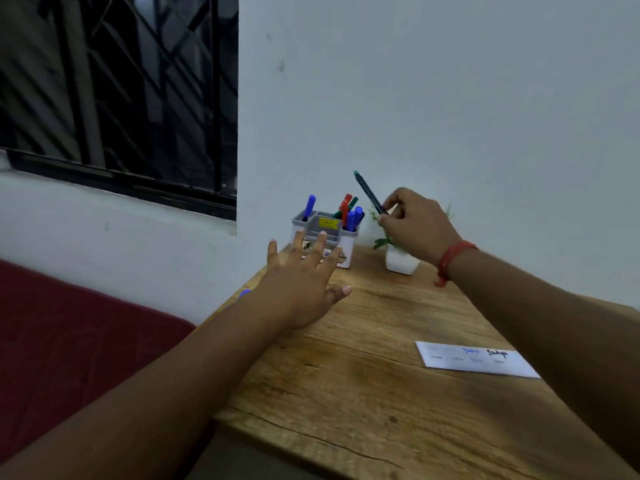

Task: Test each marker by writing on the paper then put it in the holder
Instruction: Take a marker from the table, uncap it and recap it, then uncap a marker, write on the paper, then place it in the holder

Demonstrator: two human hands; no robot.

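Table (363, 393): wood, matt, visible grain, dark cracks and knots, rough-looking near front edge. Holder (325, 230): grey and white plastic, smooth, w/ glossy yellow sticker. Markers in holder (351, 214): plastic, slight sheen on caps. Dark marker (369, 192) in right hand (415, 226): smooth plastic barrel. Paper (474, 362): thin, matt white. Plant pot (401, 261): smooth white, prob. ceramic or plastic, can't tell. Wrist band (450, 259): red thread. Seat cushion (69, 341): dark red cloth, matt. Wall (450, 98): matt paint.

Brown wood-grain table (363, 375), white paper (478, 363), grey-and-white holder (327, 233), dark green-tipped marker (369, 192), red wristband (450, 259).
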